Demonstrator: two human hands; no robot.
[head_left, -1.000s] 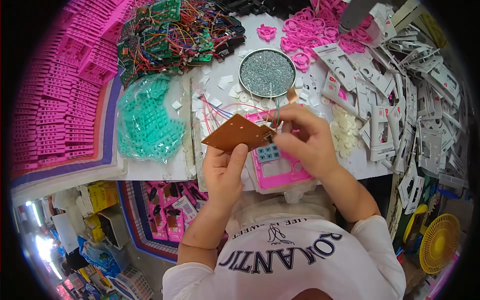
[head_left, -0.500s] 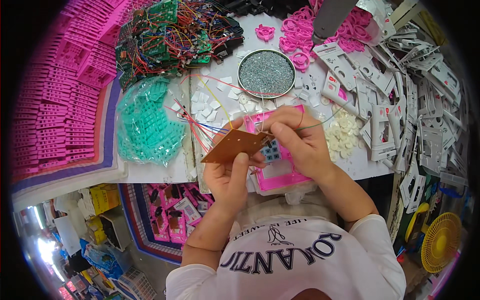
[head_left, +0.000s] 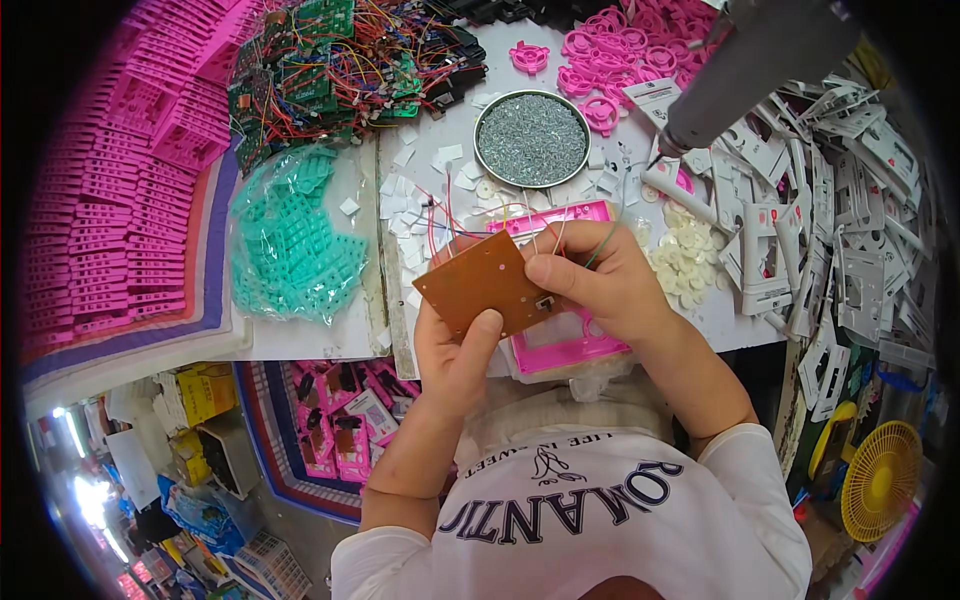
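Between my two hands is a brown circuit board [head_left: 480,285] with thin coloured wires trailing off its far side. My left hand [head_left: 455,345] grips its near left edge, thumb on top. The right thumb presses the board's right side, and the fingers of my right hand [head_left: 605,280] curl behind it, near a green wire and white wires. A small black component [head_left: 544,303] shows at the board's near right corner. Under the board and hands lies a pink plastic casing [head_left: 570,350] on the table; its middle is mostly hidden.
Beyond stands a round tin of small screws [head_left: 532,140]. An electric screwdriver [head_left: 740,85] hangs at the upper right. Left are bagged turquoise keypads [head_left: 300,240], wired green boards [head_left: 320,70] and stacked pink casings [head_left: 110,200]. White panels [head_left: 760,240] pile up right, near off-white discs [head_left: 688,262].
The board has turned flatter, showing more of its brown face, and my right thumb has come onto its edge. The hanging screwdriver has swung further into view.
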